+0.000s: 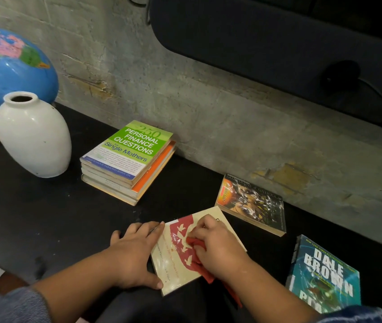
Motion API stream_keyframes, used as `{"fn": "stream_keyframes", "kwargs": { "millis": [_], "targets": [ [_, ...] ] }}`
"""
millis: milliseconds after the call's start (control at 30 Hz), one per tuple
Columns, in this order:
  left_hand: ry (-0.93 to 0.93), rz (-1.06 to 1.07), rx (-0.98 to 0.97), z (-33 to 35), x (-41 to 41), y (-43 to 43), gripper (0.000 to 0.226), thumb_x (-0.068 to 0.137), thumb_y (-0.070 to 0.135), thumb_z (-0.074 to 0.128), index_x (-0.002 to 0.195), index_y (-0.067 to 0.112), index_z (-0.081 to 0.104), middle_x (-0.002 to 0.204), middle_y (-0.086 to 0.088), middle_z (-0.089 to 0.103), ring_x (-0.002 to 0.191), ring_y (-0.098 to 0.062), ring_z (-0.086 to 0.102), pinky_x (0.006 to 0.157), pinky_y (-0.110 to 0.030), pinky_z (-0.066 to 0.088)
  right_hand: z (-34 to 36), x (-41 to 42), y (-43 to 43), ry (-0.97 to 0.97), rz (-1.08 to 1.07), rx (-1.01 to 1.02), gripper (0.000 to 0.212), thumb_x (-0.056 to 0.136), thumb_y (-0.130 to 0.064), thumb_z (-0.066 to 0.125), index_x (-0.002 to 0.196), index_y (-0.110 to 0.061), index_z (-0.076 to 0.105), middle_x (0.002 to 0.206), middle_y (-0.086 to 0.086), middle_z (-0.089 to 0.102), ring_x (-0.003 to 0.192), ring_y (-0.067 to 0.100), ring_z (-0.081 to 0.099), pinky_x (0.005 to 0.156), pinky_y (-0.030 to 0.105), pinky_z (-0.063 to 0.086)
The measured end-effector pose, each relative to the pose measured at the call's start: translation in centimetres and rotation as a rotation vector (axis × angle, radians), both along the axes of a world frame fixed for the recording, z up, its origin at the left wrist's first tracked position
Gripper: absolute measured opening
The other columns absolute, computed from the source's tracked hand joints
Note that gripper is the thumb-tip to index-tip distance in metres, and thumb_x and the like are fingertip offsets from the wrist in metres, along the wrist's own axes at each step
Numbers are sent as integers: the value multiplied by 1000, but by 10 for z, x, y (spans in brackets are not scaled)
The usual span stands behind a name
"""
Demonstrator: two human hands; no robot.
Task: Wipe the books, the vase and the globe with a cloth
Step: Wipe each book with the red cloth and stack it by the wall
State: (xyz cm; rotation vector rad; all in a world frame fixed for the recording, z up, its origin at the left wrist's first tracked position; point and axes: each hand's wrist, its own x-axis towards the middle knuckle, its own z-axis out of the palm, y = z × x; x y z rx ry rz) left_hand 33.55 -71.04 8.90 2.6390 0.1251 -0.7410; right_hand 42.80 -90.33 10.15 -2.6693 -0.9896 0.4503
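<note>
A cream book with a red bird design (176, 259) lies flat near the table's front edge. My left hand (134, 252) rests against its left side, fingers and thumb spread along the edge. My right hand (215, 245) grips a red cloth (202, 268) bunched on the cover, its tail trailing off toward me. A stack of books topped by a green one (128, 157) sits at mid table. A dark owl paperback (252, 202) lies by the wall and a teal Dale Brown book (325, 275) at the right. The white vase (34, 134) and blue globe (10, 66) stand at far left.
The black tabletop (45, 217) runs along a rough concrete wall (208, 108). A dark padded object (278, 43) hangs above the right half of the table. The table's front edge drops off at lower left, where pale floor shows.
</note>
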Motion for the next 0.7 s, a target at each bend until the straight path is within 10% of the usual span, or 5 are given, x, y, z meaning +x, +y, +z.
{"fn": "stream_keyframes", "kwargs": {
  "millis": [700],
  "targets": [
    [12,0,6,-2,2,1,122,68,66,68,148,38,-20,158,15,-10,146,-21,-5,115,-59,1,3,-1,16,18,6,-59,38,97,-30,55,135,-33,54,133,-15,34,124,13,37,108,31,38]
  ]
}}
